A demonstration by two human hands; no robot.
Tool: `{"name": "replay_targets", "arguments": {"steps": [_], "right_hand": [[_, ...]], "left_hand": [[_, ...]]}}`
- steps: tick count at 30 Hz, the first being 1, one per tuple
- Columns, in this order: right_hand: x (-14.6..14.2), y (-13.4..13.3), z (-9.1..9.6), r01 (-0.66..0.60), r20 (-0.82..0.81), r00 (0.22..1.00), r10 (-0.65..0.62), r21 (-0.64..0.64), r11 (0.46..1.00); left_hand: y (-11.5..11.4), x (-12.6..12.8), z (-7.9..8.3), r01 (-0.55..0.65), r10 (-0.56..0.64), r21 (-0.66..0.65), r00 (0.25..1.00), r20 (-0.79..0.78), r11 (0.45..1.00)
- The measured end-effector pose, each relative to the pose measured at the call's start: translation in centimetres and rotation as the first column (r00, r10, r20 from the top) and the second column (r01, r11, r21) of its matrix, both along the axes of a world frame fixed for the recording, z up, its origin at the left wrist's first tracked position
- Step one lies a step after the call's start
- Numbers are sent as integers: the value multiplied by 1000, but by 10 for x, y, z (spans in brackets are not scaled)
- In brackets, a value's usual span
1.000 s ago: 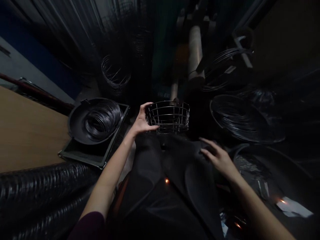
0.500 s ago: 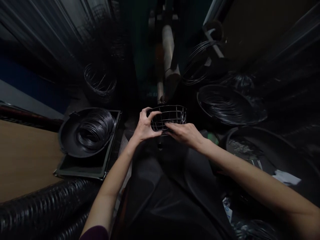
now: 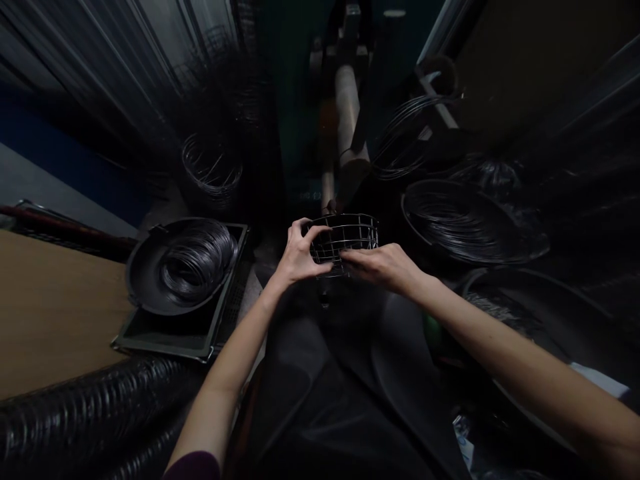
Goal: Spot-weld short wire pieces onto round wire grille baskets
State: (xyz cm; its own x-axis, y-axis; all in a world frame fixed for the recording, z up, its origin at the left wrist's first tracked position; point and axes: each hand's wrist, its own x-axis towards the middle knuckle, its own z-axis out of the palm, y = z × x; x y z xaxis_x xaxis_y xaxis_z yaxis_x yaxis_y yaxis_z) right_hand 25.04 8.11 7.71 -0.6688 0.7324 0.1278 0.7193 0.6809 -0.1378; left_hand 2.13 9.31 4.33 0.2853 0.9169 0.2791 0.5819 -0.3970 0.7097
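Observation:
A round wire basket with a grid of thin metal rods is held in front of the machine, in the middle of the head view. My left hand grips its left side, thumb low and fingers over the upper wires. My right hand is at the basket's near lower side, its fingers pressed together at the wires. What is between those right fingertips is too dark to make out. Just beyond the basket stands the machine's pale cylindrical arm.
Wire rings lie in a dark basin set on a crate at left. More wire rings fill a basin at right. Below it, a larger tub holds short wire pieces. Ribbed black rolls lie at lower left.
The whole view has shifted, so the scene sits slightly right and lower. Both hands keep about the same hold on the basket; the right forearm now covers more of the tub.

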Motion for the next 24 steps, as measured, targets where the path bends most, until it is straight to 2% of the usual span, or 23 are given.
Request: {"name": "replay_targets", "arguments": {"steps": [4,9,24], "right_hand": [[0,5,-3,-16,-25,1000,17,38,999],[-1,14,3,-22,-19,1000,24,105,994],[-5,36,16,-24,-6,1000,24,40,999]], "left_hand": [[3,-2,-2,9,-10,-12,1000,-8,1000],[13,-4,2,15,-15,3,1000,-2,1000],[29,-6,11,-8,7,-23,1000,-19,1000]]}}
